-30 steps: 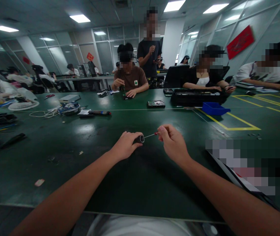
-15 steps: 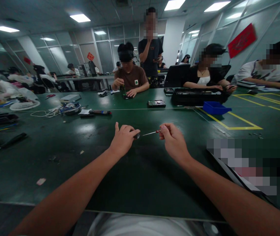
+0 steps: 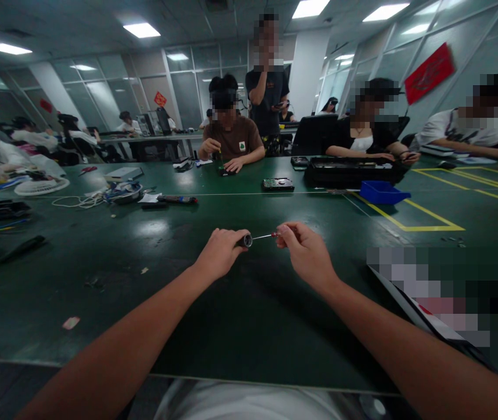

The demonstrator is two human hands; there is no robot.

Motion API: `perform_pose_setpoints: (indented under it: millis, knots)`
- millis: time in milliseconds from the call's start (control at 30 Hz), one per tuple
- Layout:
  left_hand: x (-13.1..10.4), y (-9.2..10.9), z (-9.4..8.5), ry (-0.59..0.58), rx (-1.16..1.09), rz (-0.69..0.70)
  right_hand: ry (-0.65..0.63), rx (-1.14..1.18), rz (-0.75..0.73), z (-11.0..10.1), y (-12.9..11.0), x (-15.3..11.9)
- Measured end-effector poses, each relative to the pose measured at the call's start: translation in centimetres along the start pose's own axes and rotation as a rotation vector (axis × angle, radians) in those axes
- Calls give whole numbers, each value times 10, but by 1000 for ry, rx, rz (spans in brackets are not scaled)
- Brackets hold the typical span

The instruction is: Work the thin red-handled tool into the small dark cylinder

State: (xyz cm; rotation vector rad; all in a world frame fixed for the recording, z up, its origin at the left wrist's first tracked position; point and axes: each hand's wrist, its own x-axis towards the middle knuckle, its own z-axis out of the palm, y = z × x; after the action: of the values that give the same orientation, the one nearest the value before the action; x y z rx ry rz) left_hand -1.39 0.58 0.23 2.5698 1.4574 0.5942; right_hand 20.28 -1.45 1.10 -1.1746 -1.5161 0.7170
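My left hand [image 3: 219, 252] is closed around a small black cylinder [image 3: 245, 240], whose round end shows a lighter ring and faces right, partly toward me. The rest of the cylinder is hidden in my fingers. Opposite it, my right hand [image 3: 308, 252] pinches a thin screwdriver [image 3: 266, 236] with a red part near the fingers. Its metal shaft points left, and the tip is at the cylinder's round end; whether it touches or goes inside, I cannot tell. Both hands are above the green table [image 3: 249, 326].
Ahead are a hard drive [image 3: 278, 185], a blue tray [image 3: 383, 192] and a long black case [image 3: 354, 172]. Tools and a bundle of cables [image 3: 122, 192] lie left. A blurred-out sheet or folder [image 3: 432, 297] is at right. Several people sit around the table; one stands behind.
My left fingers have drawn in, and the cylinder's round end has turned more toward me. The screwdriver has shifted slightly left, bringing its tip up to the cylinder.
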Motion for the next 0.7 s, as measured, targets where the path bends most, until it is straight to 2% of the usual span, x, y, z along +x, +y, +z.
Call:
perform_pose_setpoints:
  millis: [200, 400, 500, 600, 700]
  knots:
    - [-2, -1, 1, -12, -78, -34, -17, -103, -39, -2, -1, -3]
    - [-2, -3, 5, -14, -105, 11, -54, -151, -74, -3, 1, -3]
    - [-2, -3, 6, -35, -122, 39, -24, -205, -103, -3, 2, -3]
    - [-3, -1, 6, -40, -143, 41, 8, -131, -102, -2, 5, -3]
    - [-3, -1, 5, -5, -162, 8, 35, 42, -65, 0, 8, -1]
